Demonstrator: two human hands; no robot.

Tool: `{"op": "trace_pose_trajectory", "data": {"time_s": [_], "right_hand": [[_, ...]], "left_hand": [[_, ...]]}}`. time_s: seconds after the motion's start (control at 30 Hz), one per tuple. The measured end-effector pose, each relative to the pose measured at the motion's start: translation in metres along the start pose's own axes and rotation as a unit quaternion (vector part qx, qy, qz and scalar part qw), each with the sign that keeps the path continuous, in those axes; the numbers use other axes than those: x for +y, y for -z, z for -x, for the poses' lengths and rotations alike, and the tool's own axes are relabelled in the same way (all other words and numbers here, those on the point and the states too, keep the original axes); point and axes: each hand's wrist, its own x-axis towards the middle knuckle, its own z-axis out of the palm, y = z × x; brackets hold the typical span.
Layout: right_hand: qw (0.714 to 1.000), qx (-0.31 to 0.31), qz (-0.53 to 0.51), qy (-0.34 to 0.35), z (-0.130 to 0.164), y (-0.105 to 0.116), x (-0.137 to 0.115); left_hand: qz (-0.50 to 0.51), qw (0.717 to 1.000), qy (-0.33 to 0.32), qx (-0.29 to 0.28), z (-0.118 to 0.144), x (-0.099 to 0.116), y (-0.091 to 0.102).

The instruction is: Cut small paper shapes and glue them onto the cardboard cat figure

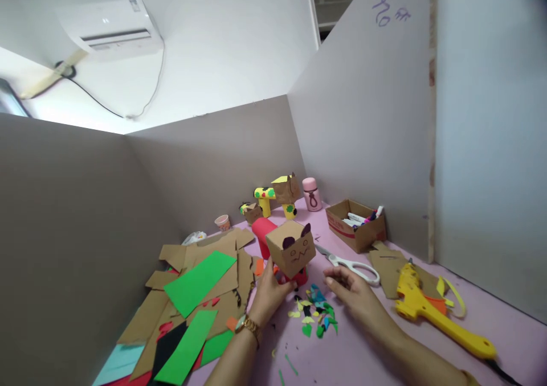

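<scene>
Head view: left hand [268, 295] grips one cardboard figure [291, 250]; right hand [354, 292] open (two scissors? [350, 265])

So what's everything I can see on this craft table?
cardboard cat-face box: one, brown, centre, on a red base
paper pieces: many, mixed colours, between the hands
scissors: one, white handles, right of the box
glue gun: one, yellow, right side
marker box: one, brown cardboard, by the right wall
paper and cardboard sheets: a pile, green, brown, red, black, left
cardboard animal figure: one, brown and yellow, at the back
bottle: one, pink, back corner
paper cup: one, back left
left hand: holds the box's red base
right hand: open, over the table near the scissors
</scene>
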Motion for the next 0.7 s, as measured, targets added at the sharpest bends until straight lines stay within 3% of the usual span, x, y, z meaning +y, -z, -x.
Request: {"op": "trace_pose_trajectory", "data": {"time_s": [0.2, 0.37, 0.7], "right_hand": [[1.0, -0.015, 0.0, -0.01, 0.0, -0.001, 0.003], [0.999, -0.025, -0.01, -0.017, -0.001, -0.001, 0.007], [0.999, -0.042, -0.009, -0.022, 0.001, -0.002, 0.002]], "left_hand": [[-0.058, 0.997, -0.051, -0.026, -0.008, -0.012, -0.002], [-0.059, 0.997, -0.047, -0.033, -0.01, -0.021, -0.002], [-0.007, 1.0, -0.011, -0.018, -0.007, -0.018, -0.004]]}}
